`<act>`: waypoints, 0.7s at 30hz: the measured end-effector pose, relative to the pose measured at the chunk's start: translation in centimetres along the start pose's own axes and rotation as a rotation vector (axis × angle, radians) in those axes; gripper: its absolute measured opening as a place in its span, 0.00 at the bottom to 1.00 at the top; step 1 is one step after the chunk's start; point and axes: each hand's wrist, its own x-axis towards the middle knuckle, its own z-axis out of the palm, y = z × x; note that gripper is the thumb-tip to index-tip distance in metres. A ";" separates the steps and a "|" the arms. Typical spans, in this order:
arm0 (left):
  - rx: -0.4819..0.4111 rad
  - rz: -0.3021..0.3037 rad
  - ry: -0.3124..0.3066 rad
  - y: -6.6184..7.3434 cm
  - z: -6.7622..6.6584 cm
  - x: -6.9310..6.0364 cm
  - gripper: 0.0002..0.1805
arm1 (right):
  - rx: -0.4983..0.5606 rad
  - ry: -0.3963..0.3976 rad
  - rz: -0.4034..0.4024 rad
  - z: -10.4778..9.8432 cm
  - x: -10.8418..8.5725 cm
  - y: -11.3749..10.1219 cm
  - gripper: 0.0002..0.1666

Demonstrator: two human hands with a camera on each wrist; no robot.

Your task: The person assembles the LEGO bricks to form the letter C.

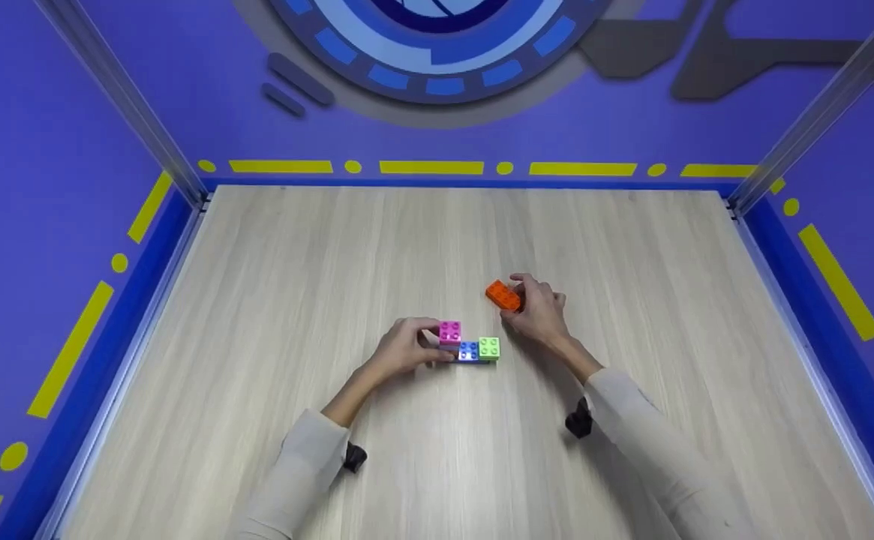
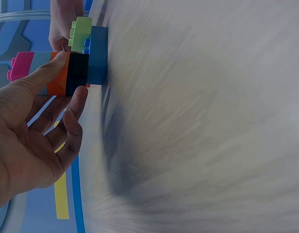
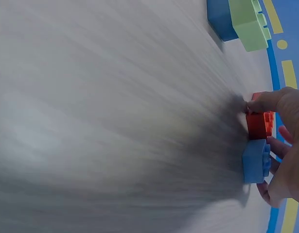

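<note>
My left hand (image 1: 405, 346) grips a stack of toy building bricks from its left side, thumb and fingers on opposite faces. Its top is a pink brick (image 1: 449, 331); below come a light blue, an orange (image 2: 57, 81) and a dark brick (image 2: 77, 74). The stack stands on a long blue base brick (image 2: 98, 56), whose right end bears a light green brick (image 1: 489, 348). Farther back, my right hand (image 1: 540, 311) holds an orange-red brick (image 1: 503, 295) at the table surface, thumb against one end. A loose blue brick (image 3: 255, 162) sits beside it, near the other fingers and hidden in the head view.
The pale wood-grain table (image 1: 294, 255) is walled by blue panels with yellow dashes (image 1: 283, 166). Metal posts (image 1: 129, 105) rise at its back corners. Dark devices (image 1: 578, 418) hang at both wrists.
</note>
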 end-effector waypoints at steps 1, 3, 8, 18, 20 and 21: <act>0.001 0.001 0.001 0.0 0.0 0.0 0.21 | -0.006 -0.003 0.002 0.0 0.0 -0.1 0.37; 0.001 -0.004 -0.001 0.0 0.0 0.0 0.21 | -0.035 -0.006 0.005 0.1 0.0 -0.1 0.38; -0.008 -0.010 -0.008 -0.1 0.0 0.0 0.22 | -0.071 0.001 -0.002 0.2 0.0 -0.1 0.32; -0.021 0.001 -0.010 -0.1 0.0 -0.2 0.22 | -0.034 -0.001 -0.022 0.6 -0.5 -0.3 0.26; -0.023 -0.002 -0.010 0.0 -0.1 -0.2 0.22 | -0.037 0.001 -0.027 0.5 -0.6 -0.5 0.26; -0.026 -0.005 -0.010 0.0 -0.1 -0.2 0.22 | -0.039 0.003 -0.033 0.5 -0.7 -0.6 0.26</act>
